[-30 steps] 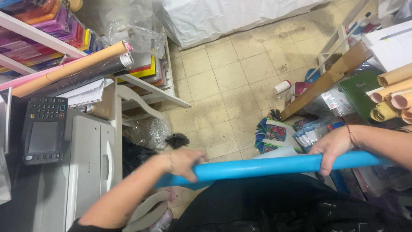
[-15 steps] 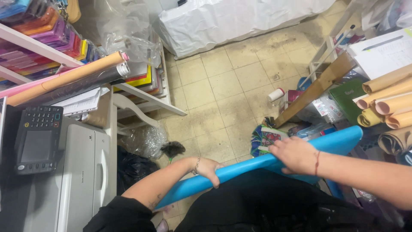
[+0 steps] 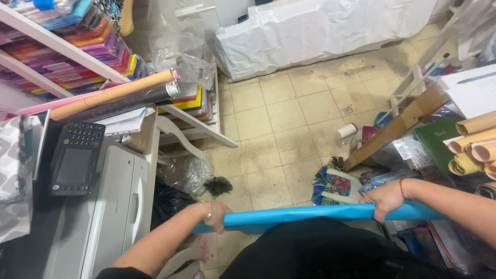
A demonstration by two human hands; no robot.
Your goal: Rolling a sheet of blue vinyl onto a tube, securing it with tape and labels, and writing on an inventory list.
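Observation:
A long roll of bright blue paper lies almost level across my lap, over black clothing. My left hand is closed around its left end, a thin bracelet on the wrist. My right hand grips the roll near its right part, with a red string on the wrist; the blue roll continues past it to the right.
A grey printer with a dark keypad panel stands at my left, below shelves of coloured paper and long brown rolls. More kraft rolls lie at right. A tiled floor, a wooden plank and a white covered bundle lie ahead.
The blue roll has swung from tilted up at the right to nearly level. My right hand slid outward along it, and my left hand stays on the left end.

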